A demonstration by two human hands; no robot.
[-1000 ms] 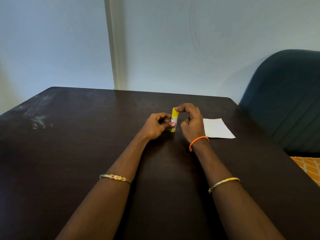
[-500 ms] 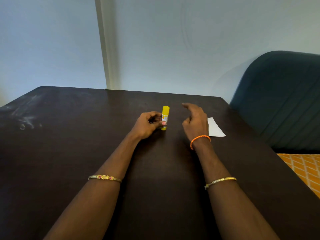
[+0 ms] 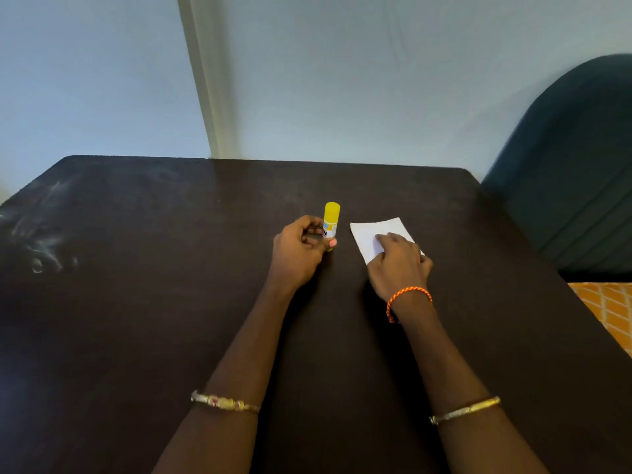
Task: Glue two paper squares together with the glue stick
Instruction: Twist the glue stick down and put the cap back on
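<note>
Dark tabletop [image 3: 136,336] fills the near view, smudged w/ whitish marks at far left. L hand [image 3: 297,251] grips glue stick [image 3: 331,224], upright, cap on. R hand [image 3: 398,265], just beside, lies w/ fingers straight on white paper [image 3: 367,234], flat on table. Beyond: pale blue wall [image 3: 342,80] w/ vertical trim [image 3: 208,80]; dark teal chair [image 3: 574,165] far right.

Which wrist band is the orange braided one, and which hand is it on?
The orange braided band sits at the right hand's wrist, the hand on the paper. The other two bands are gold bangles further up the forearms.
</note>
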